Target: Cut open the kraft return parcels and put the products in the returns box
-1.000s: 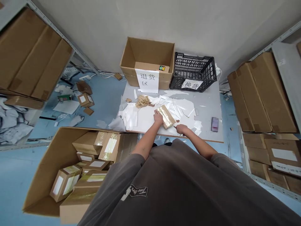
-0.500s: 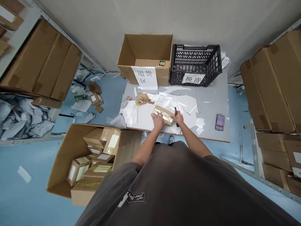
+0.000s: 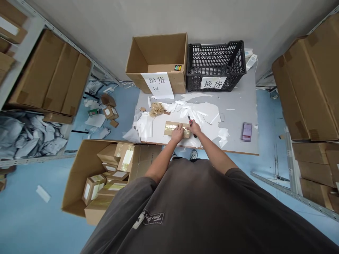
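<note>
A small brown cardboard box [image 3: 168,129], wrapped in shiny clear tape, lies on the table near its front edge. My left hand [image 3: 177,133] is over the top of the box, fingers closed on it and pressing it down. At the right end of the box, my right hand [image 3: 195,128] grips a red and black utility knife [image 3: 190,121], its tip pointing away from me. Whether the blade is out is too small to tell. Beyond the box lie torn white paper scraps [image 3: 182,107] and a crumpled ball of brown tape [image 3: 156,109].
At the table's [image 3: 238,109] back stand an open carton [image 3: 177,82] with a paper sign and a black plastic crate [image 3: 233,79]. A large carton [image 3: 76,176] of parcels is at my left. Loaded shelves flank both sides. A blurred purple item [image 3: 247,132] lies on the right.
The small box has turned to lie nearly parallel with the table edge. My left hand has slid further over its top. My view has shifted slightly.
</note>
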Demonstrator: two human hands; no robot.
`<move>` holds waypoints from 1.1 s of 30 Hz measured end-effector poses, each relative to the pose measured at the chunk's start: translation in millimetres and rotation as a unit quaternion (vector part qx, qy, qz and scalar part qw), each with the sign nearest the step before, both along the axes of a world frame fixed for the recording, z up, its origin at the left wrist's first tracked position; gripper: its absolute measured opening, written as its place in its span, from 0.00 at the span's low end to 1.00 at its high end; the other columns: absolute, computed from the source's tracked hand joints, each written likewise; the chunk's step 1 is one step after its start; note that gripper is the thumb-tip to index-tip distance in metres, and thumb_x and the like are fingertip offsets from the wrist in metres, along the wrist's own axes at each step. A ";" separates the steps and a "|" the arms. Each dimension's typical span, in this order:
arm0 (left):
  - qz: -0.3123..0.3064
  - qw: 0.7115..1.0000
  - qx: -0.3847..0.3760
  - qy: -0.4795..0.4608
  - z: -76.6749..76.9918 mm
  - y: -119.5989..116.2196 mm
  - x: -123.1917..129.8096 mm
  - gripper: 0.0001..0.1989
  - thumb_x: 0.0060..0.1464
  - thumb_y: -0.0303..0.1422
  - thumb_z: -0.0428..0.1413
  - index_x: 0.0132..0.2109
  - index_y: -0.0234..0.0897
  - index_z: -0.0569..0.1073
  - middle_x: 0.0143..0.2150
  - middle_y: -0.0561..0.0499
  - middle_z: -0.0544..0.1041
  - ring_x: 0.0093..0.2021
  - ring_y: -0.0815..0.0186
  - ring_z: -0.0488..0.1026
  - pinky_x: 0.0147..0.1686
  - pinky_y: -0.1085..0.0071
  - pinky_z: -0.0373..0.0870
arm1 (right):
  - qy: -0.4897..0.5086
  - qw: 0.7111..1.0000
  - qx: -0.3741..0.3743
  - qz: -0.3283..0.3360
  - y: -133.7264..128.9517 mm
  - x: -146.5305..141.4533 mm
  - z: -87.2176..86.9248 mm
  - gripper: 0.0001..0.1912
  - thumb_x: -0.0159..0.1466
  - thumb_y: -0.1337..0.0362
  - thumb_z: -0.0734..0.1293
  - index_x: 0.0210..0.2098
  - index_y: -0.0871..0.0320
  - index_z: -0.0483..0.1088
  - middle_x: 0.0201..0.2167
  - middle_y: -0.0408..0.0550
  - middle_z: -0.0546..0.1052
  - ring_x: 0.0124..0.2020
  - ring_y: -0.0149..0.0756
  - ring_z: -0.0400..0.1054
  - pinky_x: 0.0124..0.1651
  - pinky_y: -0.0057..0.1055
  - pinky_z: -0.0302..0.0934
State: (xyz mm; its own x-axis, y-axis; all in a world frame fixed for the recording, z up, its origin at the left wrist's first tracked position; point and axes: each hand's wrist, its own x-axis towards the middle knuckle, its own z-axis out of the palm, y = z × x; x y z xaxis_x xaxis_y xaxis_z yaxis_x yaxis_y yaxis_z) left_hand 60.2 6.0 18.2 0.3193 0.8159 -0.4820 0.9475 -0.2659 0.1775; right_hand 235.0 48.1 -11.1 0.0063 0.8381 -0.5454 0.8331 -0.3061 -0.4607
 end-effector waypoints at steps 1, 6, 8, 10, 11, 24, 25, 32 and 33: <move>0.000 1.000 -0.008 0.001 -1.2 -1.6 -1.2 0.31 0.62 0.33 0.67 0.69 0.38 0.70 0.85 0.38 0.51 0.84 0.46 0.48 0.75 0.52 0.61 | 0.014 1.000 0.008 0.013 -3.9 5.5 1.7 0.24 0.72 0.47 0.71 0.59 0.53 0.65 0.54 0.54 0.83 0.53 0.47 0.78 0.47 0.32 0.67; 0.007 0.999 -0.023 -0.022 -6.6 4.0 -4.4 0.35 0.57 0.31 0.71 0.68 0.36 0.69 0.84 0.34 0.52 0.83 0.46 0.52 0.75 0.55 0.62 | 0.090 0.992 -0.041 0.082 -33.9 41.2 4.1 0.22 0.83 0.48 0.53 0.56 0.54 0.71 0.41 0.47 0.84 0.39 0.39 0.78 0.42 0.28 0.65; 0.010 0.999 -0.027 -0.027 -9.3 9.2 -4.2 0.39 0.54 0.30 0.73 0.69 0.35 0.69 0.83 0.32 0.53 0.83 0.45 0.53 0.75 0.56 0.64 | 0.077 0.988 -0.046 0.127 -41.9 47.6 1.8 0.21 0.83 0.50 0.55 0.55 0.55 0.74 0.46 0.50 0.84 0.42 0.39 0.79 0.44 0.27 0.65; 0.011 0.999 -0.034 -0.027 -12.4 13.6 -3.5 0.41 0.53 0.30 0.74 0.70 0.36 0.68 0.83 0.32 0.53 0.82 0.44 0.54 0.75 0.57 0.64 | 0.036 0.986 -0.026 0.160 -43.0 47.4 -0.5 0.20 0.82 0.51 0.58 0.55 0.55 0.76 0.54 0.53 0.83 0.51 0.42 0.78 0.49 0.28 0.65; 0.012 0.999 -0.038 -0.027 -14.0 15.3 -2.9 0.42 0.52 0.31 0.75 0.71 0.37 0.68 0.83 0.32 0.53 0.82 0.44 0.54 0.75 0.57 0.64 | 0.017 0.985 -0.017 0.172 -41.1 46.1 -0.9 0.20 0.82 0.52 0.58 0.56 0.55 0.77 0.57 0.54 0.82 0.55 0.44 0.77 0.50 0.29 0.65; 0.023 0.997 -0.068 -0.026 -18.4 22.8 3.0 0.52 0.53 0.30 0.75 0.78 0.32 0.60 0.83 0.27 0.50 0.83 0.43 0.50 0.76 0.56 0.60 | 0.026 0.980 -0.049 0.190 -28.9 51.2 10.1 0.17 0.81 0.55 0.61 0.47 0.57 0.78 0.52 0.53 0.83 0.45 0.39 0.79 0.47 0.27 0.64; 0.025 0.997 -0.069 -0.026 -18.4 23.7 3.0 0.52 0.53 0.29 0.75 0.78 0.32 0.61 0.83 0.27 0.50 0.83 0.43 0.50 0.76 0.56 0.60 | 0.036 0.981 -0.048 0.187 -31.2 50.0 8.8 0.17 0.81 0.56 0.61 0.46 0.58 0.78 0.53 0.53 0.82 0.45 0.38 0.78 0.47 0.26 0.65; 0.025 0.997 -0.069 -0.023 -19.5 24.6 4.9 0.49 0.52 0.30 0.76 0.76 0.34 0.63 0.83 0.28 0.52 0.83 0.44 0.52 0.75 0.56 0.61 | 0.104 0.972 -0.138 0.158 -55.1 43.4 2.5 0.17 0.81 0.55 0.60 0.40 0.56 0.73 0.33 0.43 0.80 0.33 0.35 0.74 0.39 0.24 0.63; 0.027 0.997 -0.064 -0.023 -19.1 23.1 4.8 0.49 0.52 0.30 0.76 0.75 0.34 0.63 0.83 0.28 0.52 0.83 0.44 0.53 0.75 0.57 0.61 | 0.112 0.972 -0.143 0.152 -60.1 43.0 1.5 0.17 0.81 0.55 0.60 0.40 0.56 0.73 0.32 0.42 0.80 0.34 0.35 0.74 0.39 0.24 0.62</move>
